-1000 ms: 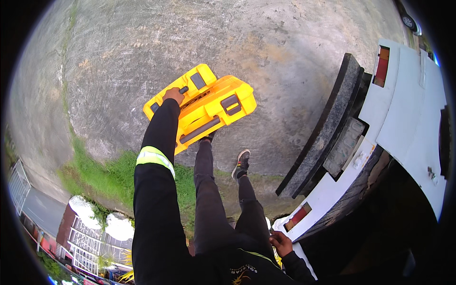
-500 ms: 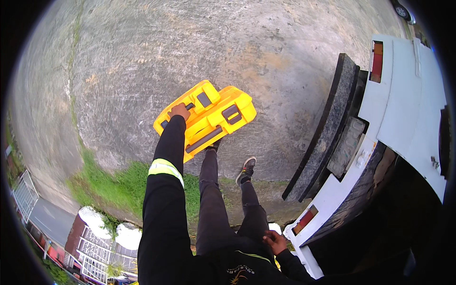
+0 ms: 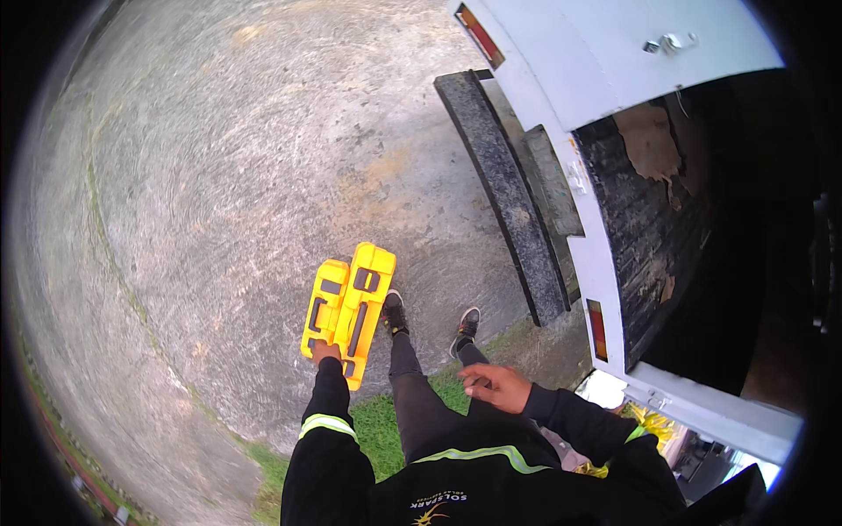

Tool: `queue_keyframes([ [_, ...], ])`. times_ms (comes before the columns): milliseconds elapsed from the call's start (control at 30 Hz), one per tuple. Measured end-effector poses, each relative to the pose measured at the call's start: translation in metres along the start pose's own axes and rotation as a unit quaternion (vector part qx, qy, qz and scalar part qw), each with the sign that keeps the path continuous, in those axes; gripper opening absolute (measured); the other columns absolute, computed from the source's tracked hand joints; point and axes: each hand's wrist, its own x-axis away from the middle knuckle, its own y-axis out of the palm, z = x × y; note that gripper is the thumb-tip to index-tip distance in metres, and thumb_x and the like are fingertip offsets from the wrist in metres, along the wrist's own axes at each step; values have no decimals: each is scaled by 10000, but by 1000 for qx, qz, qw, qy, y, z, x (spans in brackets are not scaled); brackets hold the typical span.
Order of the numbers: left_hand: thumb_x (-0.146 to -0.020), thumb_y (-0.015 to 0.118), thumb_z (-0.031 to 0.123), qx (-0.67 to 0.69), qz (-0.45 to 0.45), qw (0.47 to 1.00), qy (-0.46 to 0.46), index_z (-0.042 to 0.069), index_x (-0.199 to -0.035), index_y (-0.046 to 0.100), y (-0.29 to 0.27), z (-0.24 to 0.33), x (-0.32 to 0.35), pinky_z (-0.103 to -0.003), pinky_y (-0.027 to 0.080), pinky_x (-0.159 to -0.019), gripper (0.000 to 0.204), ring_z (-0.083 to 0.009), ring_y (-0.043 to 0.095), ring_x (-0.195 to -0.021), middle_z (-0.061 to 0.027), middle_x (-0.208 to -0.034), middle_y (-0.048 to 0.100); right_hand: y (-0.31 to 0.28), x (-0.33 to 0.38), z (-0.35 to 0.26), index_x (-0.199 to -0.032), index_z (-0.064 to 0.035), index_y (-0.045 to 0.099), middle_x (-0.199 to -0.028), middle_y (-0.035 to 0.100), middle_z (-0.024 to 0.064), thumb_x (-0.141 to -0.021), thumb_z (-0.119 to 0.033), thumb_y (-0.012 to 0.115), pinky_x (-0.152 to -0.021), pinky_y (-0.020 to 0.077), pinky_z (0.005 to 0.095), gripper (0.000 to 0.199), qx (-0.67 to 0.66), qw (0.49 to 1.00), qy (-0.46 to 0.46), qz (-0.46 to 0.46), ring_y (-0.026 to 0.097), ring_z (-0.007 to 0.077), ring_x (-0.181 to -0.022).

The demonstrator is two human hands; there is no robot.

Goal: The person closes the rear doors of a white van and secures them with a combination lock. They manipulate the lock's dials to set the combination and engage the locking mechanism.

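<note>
Two yellow hard plastic cases stand side by side on the concrete, just left of my feet. The left case [image 3: 331, 301] has a dark handle and latches; the taller right case [image 3: 363, 298] has a long dark handle. My left hand [image 3: 325, 352] reaches down to the near end of the left case, by a dark latch. Its fingers are small and partly hidden, so their grip is unclear, and that case's handle shows uncovered. My right hand [image 3: 496, 388] hovers in front of my body, fingers loosely bent and apart, with nothing in it.
A white vehicle [image 3: 561, 61] stands at the right, its dark cargo space [image 3: 745, 219] open. A dark bumper step [image 3: 504, 188] juts out from its rear, close to my shoes [image 3: 468, 324]. Grass [image 3: 386, 430] grows along the concrete's edge [image 3: 219, 219] beneath me.
My view has swung toward the vehicle, placing the cases lower in it. My left hand has left the left case's handle for its near end. My right hand has risen in front of me.
</note>
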Motion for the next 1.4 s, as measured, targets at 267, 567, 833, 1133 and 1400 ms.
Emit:
queue_keyframes([
  [267,-757,774,181,-174,-47,969,169,3,-1147,720,21,46,76,-484,562,-962,432,-424,713,-1038,-260,-1092,743,-97,116,-315,-1117,-21,612,-1124,649,180,-1005,-267,570,-931,505,479,273,136,938,-302,-100,656,333,-1070],
  [567,-768,816,276,-250,7,891,379,57,-1120,726,30,179,137,-459,557,-970,424,-400,692,-1086,-235,-1109,742,-125,341,-248,-1208,-49,726,-1277,694,83,-1007,-299,655,-1021,482,416,329,124,968,-173,135,687,177,-1101],
  [833,-852,772,308,-507,-52,694,508,12,-1224,693,109,240,233,-421,572,-913,482,-327,727,-1048,-189,-1152,747,-54,438,-82,-1181,-30,698,-1131,703,115,-961,-264,664,-902,511,450,323,141,870,-321,347,696,257,-1010],
  [1133,-888,730,159,-426,-307,744,412,29,-1236,664,190,246,424,-366,550,-656,378,-222,713,-786,-114,-1020,724,45,448,167,-1151,-9,667,-966,713,151,-909,-224,674,-767,543,489,324,-5,675,-266,688,707,347,-907],
  [1400,-887,695,81,-479,-288,732,391,92,-1122,690,223,312,437,-360,563,-532,235,-236,739,-685,-106,-911,721,418,301,507,-1159,-64,730,-1103,746,207,-844,-392,763,-936,563,466,456,-610,328,469,548,708,387,-1071],
])
